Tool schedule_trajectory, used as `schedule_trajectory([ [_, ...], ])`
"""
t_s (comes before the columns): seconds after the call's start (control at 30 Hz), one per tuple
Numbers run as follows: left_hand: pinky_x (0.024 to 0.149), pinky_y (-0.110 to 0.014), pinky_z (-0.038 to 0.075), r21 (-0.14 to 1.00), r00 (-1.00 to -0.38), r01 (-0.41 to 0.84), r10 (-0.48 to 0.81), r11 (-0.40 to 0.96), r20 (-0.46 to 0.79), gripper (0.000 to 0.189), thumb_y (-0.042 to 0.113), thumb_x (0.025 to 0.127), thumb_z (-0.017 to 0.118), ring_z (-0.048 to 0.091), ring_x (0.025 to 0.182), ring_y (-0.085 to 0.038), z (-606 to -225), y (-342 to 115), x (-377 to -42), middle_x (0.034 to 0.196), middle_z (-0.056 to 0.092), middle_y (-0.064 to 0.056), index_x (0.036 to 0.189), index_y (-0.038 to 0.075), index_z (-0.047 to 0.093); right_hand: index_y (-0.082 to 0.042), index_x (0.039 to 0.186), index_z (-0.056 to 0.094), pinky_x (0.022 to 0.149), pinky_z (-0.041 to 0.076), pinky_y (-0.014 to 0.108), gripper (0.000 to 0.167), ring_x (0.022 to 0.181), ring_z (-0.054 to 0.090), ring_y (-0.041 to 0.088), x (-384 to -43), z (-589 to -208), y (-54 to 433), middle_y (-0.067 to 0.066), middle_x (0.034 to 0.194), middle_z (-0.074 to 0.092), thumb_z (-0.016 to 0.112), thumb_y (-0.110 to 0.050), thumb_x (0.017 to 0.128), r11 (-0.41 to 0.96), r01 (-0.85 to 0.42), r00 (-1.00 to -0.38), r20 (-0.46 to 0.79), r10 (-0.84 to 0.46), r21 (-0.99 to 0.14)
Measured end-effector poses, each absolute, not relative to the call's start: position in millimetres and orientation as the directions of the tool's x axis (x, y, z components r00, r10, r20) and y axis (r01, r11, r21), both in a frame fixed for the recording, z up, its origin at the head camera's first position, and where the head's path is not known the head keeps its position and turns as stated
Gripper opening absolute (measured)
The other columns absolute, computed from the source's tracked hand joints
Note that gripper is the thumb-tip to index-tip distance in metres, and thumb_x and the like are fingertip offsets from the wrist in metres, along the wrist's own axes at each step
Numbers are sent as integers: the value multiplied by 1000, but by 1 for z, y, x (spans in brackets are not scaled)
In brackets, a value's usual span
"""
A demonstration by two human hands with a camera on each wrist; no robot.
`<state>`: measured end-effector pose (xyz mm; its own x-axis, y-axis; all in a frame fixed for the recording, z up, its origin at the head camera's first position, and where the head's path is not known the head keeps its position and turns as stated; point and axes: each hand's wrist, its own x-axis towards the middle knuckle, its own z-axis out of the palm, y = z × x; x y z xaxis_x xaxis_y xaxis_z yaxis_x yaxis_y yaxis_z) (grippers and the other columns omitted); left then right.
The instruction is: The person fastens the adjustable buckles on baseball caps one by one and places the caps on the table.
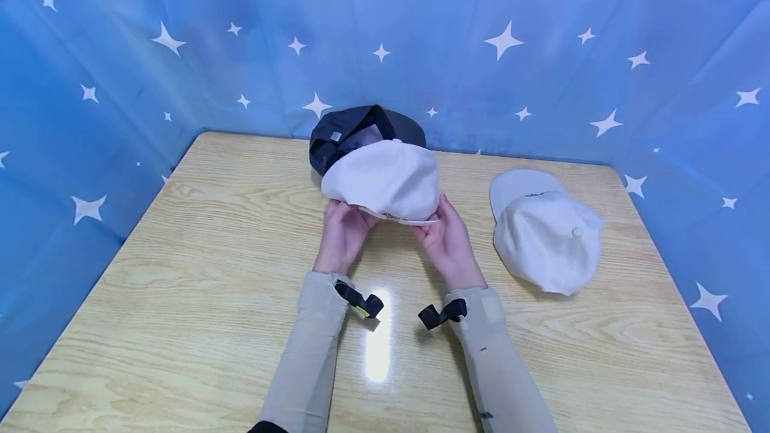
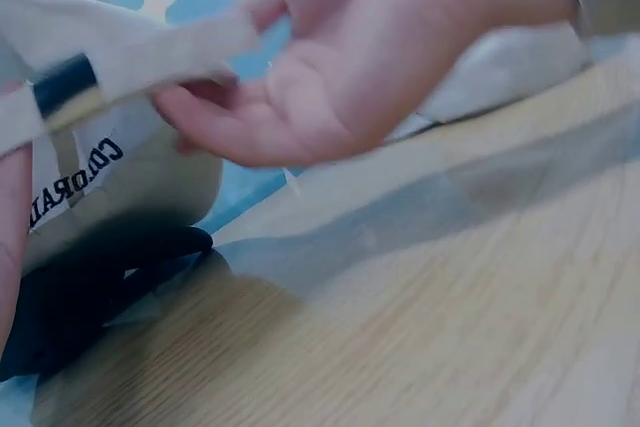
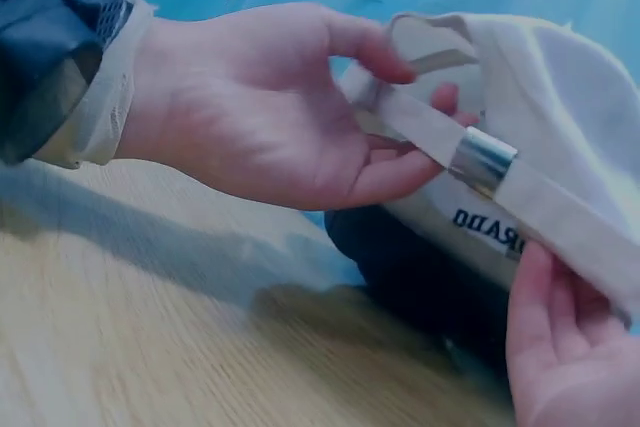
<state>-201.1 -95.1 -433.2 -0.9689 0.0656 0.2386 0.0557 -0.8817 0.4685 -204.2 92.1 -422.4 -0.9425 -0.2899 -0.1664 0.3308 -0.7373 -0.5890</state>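
Observation:
A white cap [image 1: 385, 179] is held up near the table's far edge, its back strap toward me. My left hand [image 1: 343, 236] pinches one end of the strap, and my right hand [image 1: 448, 242] holds the other end. A metal buckle [image 3: 484, 161] joins the strap between the hands in the right wrist view. Below the strap, reversed dark lettering [image 2: 75, 182] shows on the cap in the left wrist view. Behind the held cap lies a dark navy cap [image 1: 343, 135], partly hidden by it.
A second white cap [image 1: 550, 239] lies on the right side of the wooden table [image 1: 210, 272], brim toward the back. A blue curtain [image 1: 385, 19] with white stars hangs behind and beside the table.

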Motion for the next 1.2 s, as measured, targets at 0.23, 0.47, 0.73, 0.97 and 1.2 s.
schedule_trajectory([
  [0.23,79,-30,42,443,-995,-9,53,-897,87,33,28,91,35,49,99,-15,-434,-108,-203,116,47,-3,123,18,37,-11,110,48,74,44,23,23,90,52,11,-206,-428,96,0,102,52,49,-26,92,-774,392,-917,-274,-289,-497],
  [0.47,87,-29,40,683,-1000,-1,10,-730,9,47,37,93,45,46,106,-15,-434,-98,-205,125,41,-2,135,26,28,-10,102,50,77,42,22,15,85,51,10,-205,-427,94,-2,98,50,41,-19,95,-743,348,-927,-327,-183,-571],
  [0.73,98,-36,31,866,-997,-37,71,-498,-1,55,36,93,44,42,112,-20,-434,-76,-205,131,36,-3,140,29,17,-7,103,52,88,35,27,18,93,48,13,-208,-424,103,1,104,50,37,-14,94,-829,112,-969,-246,31,-548],
  [0.97,98,-35,31,919,-987,-96,158,-381,-38,55,35,94,42,41,115,-19,-439,-59,-204,133,34,0,140,23,16,-6,110,50,93,32,29,21,100,47,15,-211,-421,122,3,113,49,37,-14,95,-858,37,-966,-237,100,-512],
  [1.2,84,-34,44,922,-956,-207,267,-328,-120,51,33,96,39,49,106,-21,-433,-56,-197,127,42,-9,141,20,19,-4,119,48,96,34,31,27,110,46,17,-212,-420,133,6,124,47,38,-13,95,-860,-36,-960,-221,170,-509],
])
